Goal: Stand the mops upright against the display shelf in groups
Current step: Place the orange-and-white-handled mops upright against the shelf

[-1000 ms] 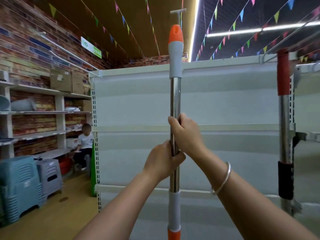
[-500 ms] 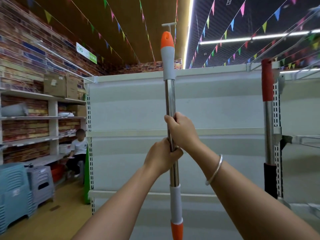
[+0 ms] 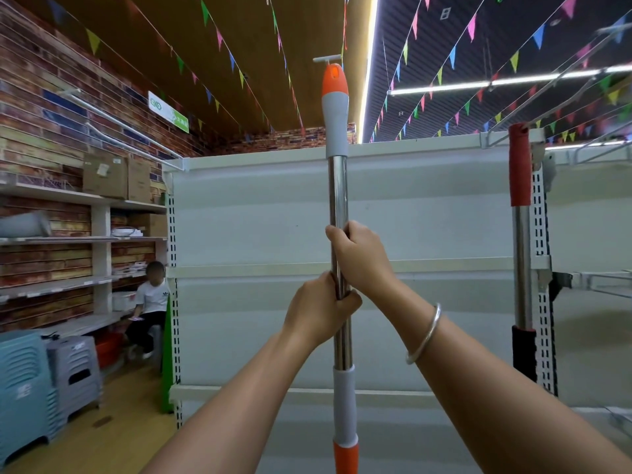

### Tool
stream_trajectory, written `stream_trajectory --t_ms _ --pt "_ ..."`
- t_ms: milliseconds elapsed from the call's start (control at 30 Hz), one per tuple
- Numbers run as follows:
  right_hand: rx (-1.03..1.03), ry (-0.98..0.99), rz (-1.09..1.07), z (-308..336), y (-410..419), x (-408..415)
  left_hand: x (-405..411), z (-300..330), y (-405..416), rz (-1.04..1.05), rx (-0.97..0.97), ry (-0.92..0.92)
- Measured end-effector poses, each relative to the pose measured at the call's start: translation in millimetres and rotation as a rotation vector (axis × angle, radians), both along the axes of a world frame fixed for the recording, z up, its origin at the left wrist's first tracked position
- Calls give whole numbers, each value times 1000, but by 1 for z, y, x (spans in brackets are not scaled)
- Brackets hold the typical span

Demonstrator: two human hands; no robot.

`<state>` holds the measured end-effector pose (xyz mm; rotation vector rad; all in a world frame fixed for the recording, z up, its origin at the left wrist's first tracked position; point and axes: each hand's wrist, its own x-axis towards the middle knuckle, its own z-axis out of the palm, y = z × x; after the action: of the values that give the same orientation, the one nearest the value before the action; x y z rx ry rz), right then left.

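I hold a mop handle [image 3: 338, 186] upright in front of me; it is a steel pole with a grey and orange top cap and a grey and orange collar lower down. My right hand [image 3: 359, 256] grips the pole, and my left hand [image 3: 319, 311] grips it just below. The mop's head is out of frame below. Behind it stands the white display shelf [image 3: 260, 217]. A second mop [image 3: 520, 241] with a red top grip and a black lower grip leans upright against the shelf's right upright.
Stacked blue and grey plastic stools [image 3: 37, 381] stand at the lower left on the wooden floor. A person [image 3: 150, 302] sits beside the shelf's left end. Wall shelves with cardboard boxes [image 3: 113, 177] run along the brick wall. Wire racks [image 3: 595, 282] stick out at right.
The view has drifted a little, so the mop handle and both hands sit slightly left and higher in the frame. My grip on the pole is the same.
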<state>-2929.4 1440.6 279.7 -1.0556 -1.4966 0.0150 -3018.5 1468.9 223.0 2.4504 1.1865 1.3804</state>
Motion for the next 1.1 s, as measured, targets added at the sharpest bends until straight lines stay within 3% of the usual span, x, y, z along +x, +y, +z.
stream_trajectory --t_ms 1100 --pt "12 -13 27 -4 18 -5 1 -8 10 71 54 -56"
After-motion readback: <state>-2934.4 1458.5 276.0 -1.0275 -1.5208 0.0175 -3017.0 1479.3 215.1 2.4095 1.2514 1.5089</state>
